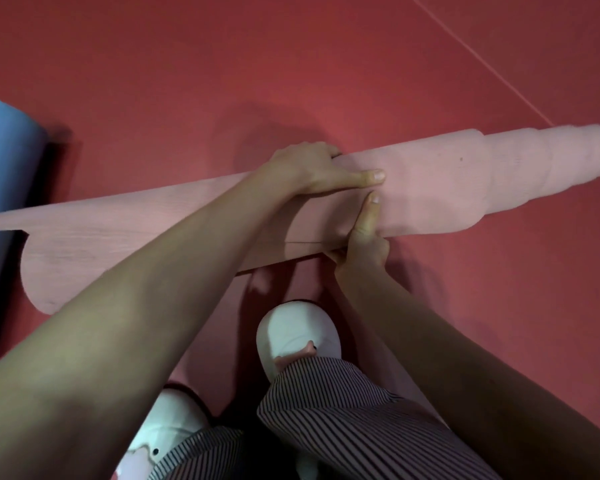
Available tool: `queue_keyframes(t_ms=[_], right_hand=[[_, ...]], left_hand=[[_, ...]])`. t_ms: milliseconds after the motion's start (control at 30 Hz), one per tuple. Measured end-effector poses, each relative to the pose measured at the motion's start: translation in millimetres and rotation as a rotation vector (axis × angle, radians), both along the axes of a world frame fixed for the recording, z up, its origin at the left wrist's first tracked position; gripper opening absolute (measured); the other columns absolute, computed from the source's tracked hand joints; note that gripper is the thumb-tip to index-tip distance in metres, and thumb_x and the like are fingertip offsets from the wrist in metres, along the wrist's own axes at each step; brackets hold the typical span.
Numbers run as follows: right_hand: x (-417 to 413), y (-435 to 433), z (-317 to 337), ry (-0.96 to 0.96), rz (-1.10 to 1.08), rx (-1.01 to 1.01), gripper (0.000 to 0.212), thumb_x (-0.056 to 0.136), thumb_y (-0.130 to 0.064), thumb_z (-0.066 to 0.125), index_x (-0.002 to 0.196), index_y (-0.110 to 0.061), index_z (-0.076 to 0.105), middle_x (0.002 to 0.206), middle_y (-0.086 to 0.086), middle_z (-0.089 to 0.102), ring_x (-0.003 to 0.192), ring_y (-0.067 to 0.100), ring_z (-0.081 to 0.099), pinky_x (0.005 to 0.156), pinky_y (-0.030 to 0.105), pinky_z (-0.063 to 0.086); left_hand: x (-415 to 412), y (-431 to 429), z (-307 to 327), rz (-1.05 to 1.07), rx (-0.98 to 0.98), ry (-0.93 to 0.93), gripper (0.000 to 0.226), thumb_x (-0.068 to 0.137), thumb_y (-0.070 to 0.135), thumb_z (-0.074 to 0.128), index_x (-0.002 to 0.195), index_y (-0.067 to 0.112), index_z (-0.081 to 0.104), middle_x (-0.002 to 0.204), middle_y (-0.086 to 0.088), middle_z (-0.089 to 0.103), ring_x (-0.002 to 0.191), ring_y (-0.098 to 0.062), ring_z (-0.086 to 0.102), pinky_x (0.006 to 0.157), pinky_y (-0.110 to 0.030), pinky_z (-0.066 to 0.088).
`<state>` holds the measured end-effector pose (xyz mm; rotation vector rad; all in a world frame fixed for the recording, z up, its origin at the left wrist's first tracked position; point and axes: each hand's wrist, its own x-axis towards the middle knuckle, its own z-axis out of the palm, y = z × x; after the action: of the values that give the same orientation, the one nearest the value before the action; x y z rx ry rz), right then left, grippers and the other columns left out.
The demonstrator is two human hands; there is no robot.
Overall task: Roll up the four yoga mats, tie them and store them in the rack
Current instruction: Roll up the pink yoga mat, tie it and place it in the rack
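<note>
pink mat (430, 188) is rolled and lies on the red floor (291, 64), running from near-left up to far-right across the view

roll is uneven: right end telescopes out in stepped layers and tapers to the frame edge; at the left end a loose pointed flap sticks out towards the blue mat (4, 188)

left hand (309, 168) is on top of the roll about mid-length: fingers curled over the far side, thumb laid flat along the top pointing right. It grips the mat

right hand (361, 249) is at the near side of the roll, just below the left: thumb pressed upright against the mat face, other fingers curled in at the near lower edge. It pinches the mat there. The two thumb tips are close together, not touching

a thin line runs along the roll left of the right hand; can't tell whether it's the mat's outer edge or something else

blue mat is at the left frame edge, only part in view, its rounded end towards far. Pink flap tip reaches it; can't tell contact

near side: two white shoes (298, 327) on the floor, striped trousers (343, 410) over them; the right shoe sits just near of the roll, below the right hand

pale seam line crosses the floor far-right, well apart from the hands
</note>
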<state>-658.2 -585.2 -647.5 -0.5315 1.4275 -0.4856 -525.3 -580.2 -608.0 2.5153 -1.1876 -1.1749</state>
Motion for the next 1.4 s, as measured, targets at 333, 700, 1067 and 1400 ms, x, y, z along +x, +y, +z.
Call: queue_keyframes(t_ms=[333, 700, 1067, 1400], right_hand=[[55, 13, 57, -0.215, 0.134, -0.064, 0.066, 0.077, -0.061, 0.063, 0.128, -0.021, 0.050, 0.119, 0.000, 0.064, 0.103, 0.020, 0.065, 0.086, 0.050, 0.054], [81, 39, 158, -0.626, 0.488, -0.460, 0.074, 0.068, -0.025, 0.078, 0.132, -0.010, 0.044, 0.119, 0.009, 0.065, 0.107, 0.018, 0.064, 0.096, 0.039, 0.050], [60, 93, 312, -0.666, 1.001, -0.910, 0.094, 0.065, -0.013, 0.081, 0.139, -0.009, 0.022, 0.133, 0.007, 0.050, 0.113, 0.007, 0.054, 0.101, 0.027, 0.044], [22, 121, 360, -0.321, 1.640, -0.903, 0.100, 0.075, -0.029, 0.077, 0.142, -0.024, 0.003, 0.116, -0.021, 0.038, 0.119, 0.013, 0.047, 0.088, 0.041, 0.051]], left_hand=[[36, 40, 73, 0.219, -0.201, -0.176, 0.072, 0.065, 0.087, 0.050, 0.100, 0.027, 0.067, 0.099, 0.003, 0.067, 0.096, -0.024, 0.059, 0.076, -0.034, 0.045], [32, 137, 152, 0.668, -0.843, -0.173, 0.051, 0.067, 0.071, 0.060, 0.095, 0.029, 0.066, 0.090, 0.016, 0.070, 0.085, -0.005, 0.063, 0.084, -0.036, 0.051], [-10, 228, 284, 0.839, -1.195, -0.024, 0.097, 0.055, 0.064, 0.071, 0.130, 0.017, 0.032, 0.123, 0.005, 0.053, 0.107, 0.004, 0.054, 0.097, -0.023, 0.043], [-73, 303, 280, 0.872, -1.139, 0.182, 0.100, 0.058, 0.022, 0.081, 0.131, 0.024, 0.013, 0.120, 0.013, 0.046, 0.107, 0.003, 0.053, 0.102, -0.039, 0.046]])
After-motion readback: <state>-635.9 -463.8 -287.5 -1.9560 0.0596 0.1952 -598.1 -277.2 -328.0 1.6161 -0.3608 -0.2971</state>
